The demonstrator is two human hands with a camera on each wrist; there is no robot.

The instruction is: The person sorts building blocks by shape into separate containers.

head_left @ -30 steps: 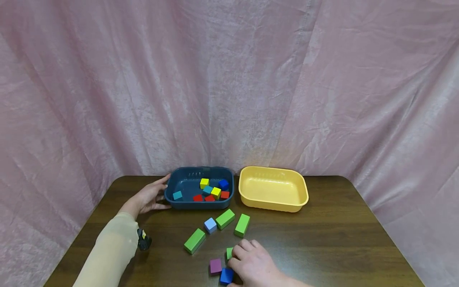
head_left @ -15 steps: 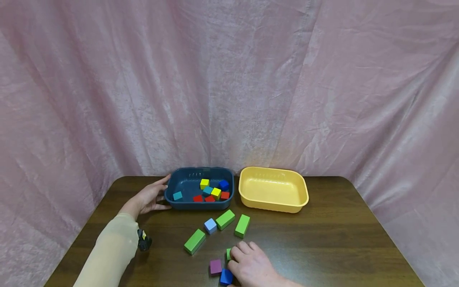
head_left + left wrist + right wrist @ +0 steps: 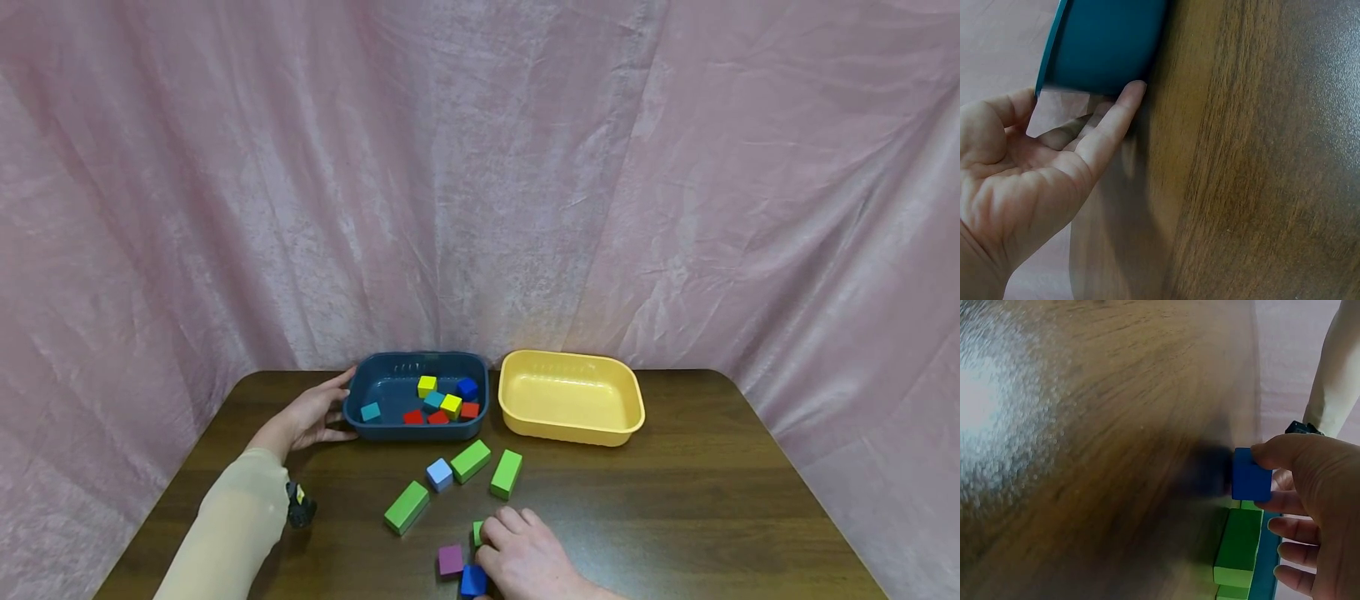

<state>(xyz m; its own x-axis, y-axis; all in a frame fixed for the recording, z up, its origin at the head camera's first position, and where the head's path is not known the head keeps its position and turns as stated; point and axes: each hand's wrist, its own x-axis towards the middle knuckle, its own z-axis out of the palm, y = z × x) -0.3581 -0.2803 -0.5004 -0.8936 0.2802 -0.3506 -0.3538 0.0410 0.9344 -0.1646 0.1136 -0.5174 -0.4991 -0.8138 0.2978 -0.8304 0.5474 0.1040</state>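
In the head view my left hand (image 3: 311,417) touches the left end of a dark blue plastic tray (image 3: 416,432). The left wrist view shows the thumb (image 3: 1113,122) along the tray's side and a fingertip at its rim. My right hand (image 3: 528,558) is low on the table, pinching a blue cube (image 3: 1252,474) between thumb and forefinger, while the other fingers hang loose. Beside it lie a purple cube (image 3: 451,562) and a green block (image 3: 477,533) partly hidden by the hand.
Several red, yellow, teal and blue cubes lie inside the dark blue tray. A yellow tray (image 3: 570,435) stands to its right. In front, on the wooden table (image 3: 675,500), are three green blocks (image 3: 407,507) and a light blue cube (image 3: 439,474). A pink curtain (image 3: 480,208) hangs behind.
My right hand has shifted slightly left and down, with its thumb nearer the blue cube. The left hand and the trays stay in place.
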